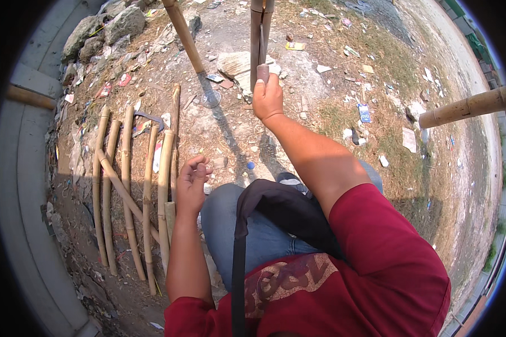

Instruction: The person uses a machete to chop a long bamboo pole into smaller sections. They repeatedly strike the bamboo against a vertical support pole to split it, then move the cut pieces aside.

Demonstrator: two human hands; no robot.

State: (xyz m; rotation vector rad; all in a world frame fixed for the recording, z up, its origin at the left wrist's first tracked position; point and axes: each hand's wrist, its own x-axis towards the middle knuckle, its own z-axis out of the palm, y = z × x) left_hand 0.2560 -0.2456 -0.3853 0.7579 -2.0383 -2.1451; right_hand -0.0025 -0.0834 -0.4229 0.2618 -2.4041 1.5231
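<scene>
My right hand (269,100) is stretched forward and closed round the brown handle of a knife (262,72). Its thin dark blade seems to run upward along an upright bamboo post (256,39); I cannot tell whether it is wedged into the bamboo. Held low near my left knee, my left hand (191,188) has loosely curled fingers, somewhat apart, with nothing visible in them. Just left of it, several cut bamboo poles (126,185) lie side by side on the ground, one slanting across the others (118,182).
Another bamboo post (184,36) stands ahead to the left, and a thick one (466,109) juts in at right. A bow-shaped saw (150,119) lies by the poles. Large rocks (123,25) sit far left, a pale broken slab (236,67) ahead. Litter covers the ground.
</scene>
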